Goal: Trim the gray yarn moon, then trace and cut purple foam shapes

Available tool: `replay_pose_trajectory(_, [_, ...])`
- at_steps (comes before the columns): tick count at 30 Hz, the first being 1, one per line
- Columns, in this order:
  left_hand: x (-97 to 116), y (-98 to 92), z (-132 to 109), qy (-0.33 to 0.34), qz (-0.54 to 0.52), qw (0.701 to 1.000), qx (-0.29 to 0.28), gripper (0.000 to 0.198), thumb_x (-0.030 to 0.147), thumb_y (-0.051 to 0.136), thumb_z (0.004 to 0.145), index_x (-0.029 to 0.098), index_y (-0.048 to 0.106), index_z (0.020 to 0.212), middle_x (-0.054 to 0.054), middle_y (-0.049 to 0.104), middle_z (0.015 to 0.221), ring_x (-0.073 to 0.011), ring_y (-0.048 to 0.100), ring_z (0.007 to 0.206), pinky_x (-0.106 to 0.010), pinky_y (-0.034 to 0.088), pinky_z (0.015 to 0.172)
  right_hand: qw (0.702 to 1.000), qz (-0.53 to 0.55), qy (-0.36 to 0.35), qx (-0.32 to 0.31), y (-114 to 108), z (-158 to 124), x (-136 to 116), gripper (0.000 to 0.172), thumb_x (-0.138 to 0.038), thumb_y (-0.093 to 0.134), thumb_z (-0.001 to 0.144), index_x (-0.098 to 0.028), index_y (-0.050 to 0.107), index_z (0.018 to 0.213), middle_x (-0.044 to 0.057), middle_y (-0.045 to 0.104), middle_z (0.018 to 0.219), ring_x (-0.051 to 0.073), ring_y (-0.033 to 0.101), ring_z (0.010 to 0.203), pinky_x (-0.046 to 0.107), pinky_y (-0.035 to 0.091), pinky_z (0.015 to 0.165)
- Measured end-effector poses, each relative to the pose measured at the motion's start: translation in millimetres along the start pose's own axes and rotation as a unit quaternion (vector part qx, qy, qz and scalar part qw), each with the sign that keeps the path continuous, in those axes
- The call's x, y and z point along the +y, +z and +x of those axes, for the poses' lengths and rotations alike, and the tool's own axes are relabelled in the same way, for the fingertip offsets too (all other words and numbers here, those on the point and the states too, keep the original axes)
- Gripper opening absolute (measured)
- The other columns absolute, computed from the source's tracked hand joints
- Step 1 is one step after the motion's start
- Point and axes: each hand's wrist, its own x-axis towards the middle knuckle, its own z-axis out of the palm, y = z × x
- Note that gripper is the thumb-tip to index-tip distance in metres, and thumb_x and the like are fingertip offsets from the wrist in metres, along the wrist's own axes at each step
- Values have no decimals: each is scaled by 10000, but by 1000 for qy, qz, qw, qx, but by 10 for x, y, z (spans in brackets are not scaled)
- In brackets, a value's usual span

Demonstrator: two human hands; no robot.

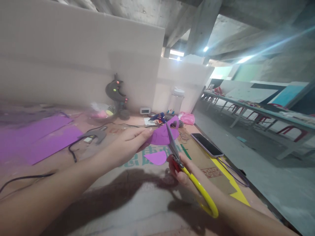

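Note:
My left hand pinches the left edge of a purple paper piece, which has drawn lines and a cut-out gap near its upper right. In my right hand is a pair of scissors with yellow and red handles. The blades point up and away, lying against the purple piece; whether they are fully closed I cannot tell. Below the piece, a smaller purple scrap with a rounded edge lies over the printed cardboard.
Purple sheets lie at the left beside a grey glue-gun-like tool with a black cord. A phone rests near the table's right edge. Behind are a bowl, a small clock, a clear jar and a dark crescent-shaped stand.

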Motion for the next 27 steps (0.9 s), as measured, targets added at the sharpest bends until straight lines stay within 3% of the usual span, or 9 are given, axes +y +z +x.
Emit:
replay_pose_trajectory(6, [-85, -75, 37, -25, -32, 999, -32, 491, 550, 449, 959, 205, 430, 610, 30, 409, 565, -125, 357, 531, -261, 282, 508, 1000, 19, -1, 3, 28, 6, 40, 549, -731, 583, 834, -252, 569, 1099, 14, 476, 860, 156, 452, 729, 274, 424, 655])
replay_pose_trajectory(10, [-89, -108, 41, -49, -18, 999, -2, 547, 588, 379, 974, 205, 465, 594, 13, 457, 545, -133, 372, 520, -274, 304, 521, 1000, 17, 1, 5, 26, 1, 12, 532, -723, 570, 848, -255, 560, 1101, 13, 471, 854, 158, 437, 724, 273, 413, 649])
replay_pose_trajectory(15, [-98, -109, 54, 12, 38, 998, -40, 483, 565, 436, 965, 207, 431, 641, 36, 405, 595, -129, 381, 554, -256, 292, 525, 1000, -11, -5, -12, -7, -6, -17, 530, -711, 543, 872, -244, 543, 1123, 16, 484, 872, 163, 462, 749, 272, 413, 663])
replay_pose_trajectory(19, [-171, -315, 148, 16, 108, 992, 70, 432, 523, 441, 958, 210, 447, 661, 40, 409, 600, -134, 398, 562, -245, 299, 528, 993, -117, 14, -20, -199, 79, 69, 521, -630, 630, 850, -234, 555, 1181, 32, 543, 922, 193, 522, 820, 307, 453, 720])
replay_pose_trajectory(21, [-256, -478, 207, -17, 138, 986, 96, 421, 509, 429, 949, 215, 449, 648, 37, 419, 586, -142, 412, 553, -247, 304, 525, 978, -203, 42, 14, -371, 182, 179, 488, -531, 652, 858, -221, 567, 1226, 48, 585, 961, 213, 548, 851, 339, 469, 755])
replay_pose_trajectory(22, [-315, -545, 231, -41, 155, 985, 66, 419, 504, 428, 941, 216, 468, 639, 33, 439, 576, -145, 424, 541, -247, 307, 519, 964, -257, 47, 41, -465, 246, 255, 518, -499, 688, 830, -210, 577, 1245, 54, 606, 958, 220, 554, 836, 351, 472, 747])
replay_pose_trajectory(24, [-466, -593, 259, -90, 179, 977, -71, 402, 504, 465, 914, 214, 538, 645, 19, 512, 580, -152, 482, 538, -243, 337, 520, 932, -353, 38, 77, -642, 378, 437, 562, -419, 721, 802, -194, 579, 1298, 88, 642, 1051, 250, 579, 902, 388, 481, 803])
replay_pose_trajectory(25, [-552, -563, 259, -107, 187, 966, -141, 391, 503, 494, 899, 213, 569, 648, 11, 548, 587, -156, 516, 546, -241, 358, 529, 921, -382, 37, 72, -715, 438, 534, 594, -384, 731, 788, -175, 573, 1321, 112, 649, 1108, 269, 592, 956, 405, 484, 843])
replay_pose_trajectory(27, [-718, -403, 227, -127, 189, 953, -199, 343, 487, 592, 843, 210, 626, 643, 3, 605, 586, -161, 558, 539, -236, 371, 523, 904, -423, 30, 58, -822, 525, 707, 609, -324, 705, 783, -119, 569, 1340, 159, 657, 1157, 295, 610, 996, 433, 488, 887])
